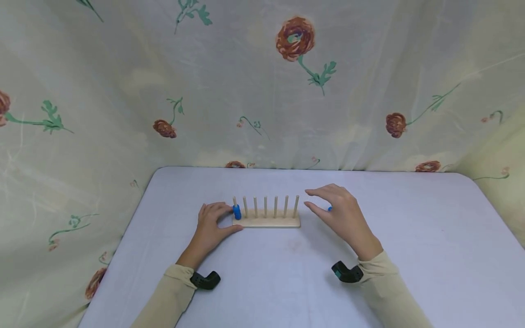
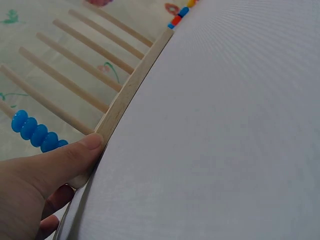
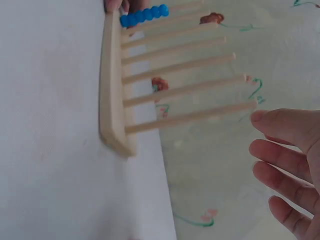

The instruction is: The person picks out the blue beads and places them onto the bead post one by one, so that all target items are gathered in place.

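A wooden peg rack (image 1: 266,222) with a row of several upright pegs stands on the table. Blue beads (image 1: 237,212) are stacked on its leftmost peg; the left wrist view shows them as a column of rounded beads (image 2: 36,132). My left hand (image 1: 209,231) grips the left end of the base, thumb on the front edge and fingers round the far side. Off the right end, my right hand (image 1: 344,216) hovers with thumb and fingers apart and nothing between them. The right wrist view has its fingertips near the tip of the rightmost peg (image 3: 195,116).
Behind my right hand a bit of blue (image 1: 330,208) peeks out, mostly hidden. Blue, red and yellow beads (image 2: 176,20) lie past the rack's far end in the left wrist view. A white cloth covers the table (image 1: 266,282); a flowered curtain (image 1: 229,82) hangs behind.
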Available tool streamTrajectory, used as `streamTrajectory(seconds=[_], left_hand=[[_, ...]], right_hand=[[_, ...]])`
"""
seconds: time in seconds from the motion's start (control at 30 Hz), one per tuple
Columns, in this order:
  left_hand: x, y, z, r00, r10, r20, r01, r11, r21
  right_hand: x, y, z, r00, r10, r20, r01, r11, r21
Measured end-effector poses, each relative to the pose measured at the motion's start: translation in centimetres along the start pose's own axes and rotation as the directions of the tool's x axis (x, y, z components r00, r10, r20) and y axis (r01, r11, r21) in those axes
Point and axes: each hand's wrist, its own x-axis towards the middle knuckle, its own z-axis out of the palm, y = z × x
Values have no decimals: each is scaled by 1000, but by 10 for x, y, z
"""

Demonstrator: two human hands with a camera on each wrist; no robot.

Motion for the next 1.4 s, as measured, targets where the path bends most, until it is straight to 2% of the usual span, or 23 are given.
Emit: streamTrajectory(seconds=[0.23,0.47,0.83,1.13,1.4], left_hand=[[-1,-1,0,1000,2,-7,-2,1000,-4],[-1,0,1,1000,7,-10,-8,1000,-6],[-2,0,0,1000,15,-15,-15,1000,-4],[-2,1,-1,1000,9,-13,-9,1000,-10],[-1,-1,0,1000,12,-12,-12,1000,-8]], right_hand=[[-19,18,-10,994,75,77,-70,996,-63],[-35,36,-17,984,116,132,-102,989,-105],[-42,49,-22,934,214,285,-169,970,-173],[-45,55,-16,910,254,326,-186,956,-225],[-47,57,-11,913,247,325,-173,955,-240]])
